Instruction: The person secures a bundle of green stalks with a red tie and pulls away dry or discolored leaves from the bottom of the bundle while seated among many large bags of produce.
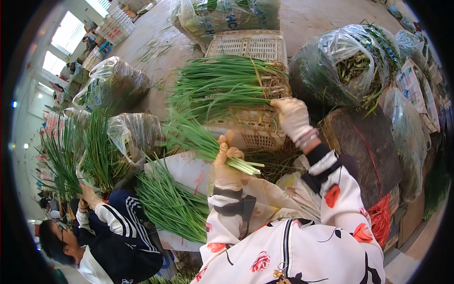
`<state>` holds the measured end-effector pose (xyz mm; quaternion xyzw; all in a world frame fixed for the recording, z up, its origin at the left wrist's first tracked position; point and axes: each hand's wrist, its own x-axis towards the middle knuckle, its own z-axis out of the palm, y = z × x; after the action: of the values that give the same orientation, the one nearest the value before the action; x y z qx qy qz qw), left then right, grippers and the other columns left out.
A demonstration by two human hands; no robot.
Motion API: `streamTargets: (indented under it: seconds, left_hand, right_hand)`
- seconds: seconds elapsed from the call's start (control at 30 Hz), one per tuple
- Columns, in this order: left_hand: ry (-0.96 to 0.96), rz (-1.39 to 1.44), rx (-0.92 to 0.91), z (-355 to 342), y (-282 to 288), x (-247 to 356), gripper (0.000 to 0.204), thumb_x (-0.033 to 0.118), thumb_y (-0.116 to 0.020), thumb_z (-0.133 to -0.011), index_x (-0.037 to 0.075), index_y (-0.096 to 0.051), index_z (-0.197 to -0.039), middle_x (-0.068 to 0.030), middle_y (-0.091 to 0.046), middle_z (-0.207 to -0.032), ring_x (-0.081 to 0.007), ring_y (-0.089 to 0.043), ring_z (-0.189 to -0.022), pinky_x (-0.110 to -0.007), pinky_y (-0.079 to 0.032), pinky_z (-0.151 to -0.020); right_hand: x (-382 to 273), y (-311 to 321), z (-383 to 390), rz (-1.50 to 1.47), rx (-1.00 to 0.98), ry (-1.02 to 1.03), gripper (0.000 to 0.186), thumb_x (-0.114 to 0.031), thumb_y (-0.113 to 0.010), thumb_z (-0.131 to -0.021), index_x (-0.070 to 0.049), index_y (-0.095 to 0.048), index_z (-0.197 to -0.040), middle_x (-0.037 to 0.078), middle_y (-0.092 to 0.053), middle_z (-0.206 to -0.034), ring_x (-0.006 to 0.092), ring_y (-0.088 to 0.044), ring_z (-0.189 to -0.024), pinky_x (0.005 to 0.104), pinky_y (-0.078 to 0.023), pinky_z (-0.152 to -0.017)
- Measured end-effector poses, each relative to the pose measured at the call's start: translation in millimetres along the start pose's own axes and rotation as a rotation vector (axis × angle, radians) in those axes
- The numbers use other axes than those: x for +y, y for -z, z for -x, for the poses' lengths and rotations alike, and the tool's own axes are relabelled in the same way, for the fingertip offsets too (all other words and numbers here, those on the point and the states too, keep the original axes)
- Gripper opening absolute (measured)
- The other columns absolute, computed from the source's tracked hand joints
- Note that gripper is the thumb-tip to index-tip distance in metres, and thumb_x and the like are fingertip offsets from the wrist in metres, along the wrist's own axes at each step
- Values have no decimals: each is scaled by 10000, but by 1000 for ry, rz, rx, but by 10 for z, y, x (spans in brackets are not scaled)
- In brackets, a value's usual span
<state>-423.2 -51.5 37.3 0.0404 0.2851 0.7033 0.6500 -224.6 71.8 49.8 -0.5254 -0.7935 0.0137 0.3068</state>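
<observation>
Holding a small bunch of chives [208, 144] tight, the left hand [227, 163] should keep stems level while the right hand [292, 116], fingers curled, draws more from the pile [222, 85] beneath it.

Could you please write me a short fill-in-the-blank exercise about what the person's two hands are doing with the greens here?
1. The left hand grips a small bunch of green chives near its ____ ends.
2. The right hand reaches to the tied chive bundle lying on a white plastic ____.
3. Both hands wear ____.
4. The clear plastic bag of greens stands to the person's ____.

Missing words: root; crate; gloves; right
</observation>
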Motion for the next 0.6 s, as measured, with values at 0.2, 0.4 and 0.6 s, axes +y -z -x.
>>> streamTargets:
  seconds: [0.2,0.4,0.6]
  left_hand:
    - [-92,285,-183,13,9,40,134,77,-599,-886,112,-554,-1007,-25,-620,-1050,-58,-481,-644,-238,-452,-658]
    - [-17,-62,94,-103,50,-36,122,81,-600,-888,82,-557,-1002,-53,-630,-1003,-74,-488,-632,-251,-469,-616]
    - [30,-98,162,-164,94,-145,237,71,-631,-858,29,-611,-1091,-54,-634,-991,-95,-515,-604,-226,-466,-568]
  right_hand:
    - [181,-163,-252,560,-423,125,107,-118,-581,-770,-82,-681,-782,90,-659,-816,284,-616,-857,412,-399,-940]
    - [93,302,97,-164,-224,60,146,-164,-687,-783,-44,-687,-867,112,-633,-750,298,-597,-735,372,-473,-688]
    - [-280,293,616,-488,-250,148,110,-115,-708,-742,-53,-690,-830,115,-601,-684,296,-574,-673,373,-439,-610]
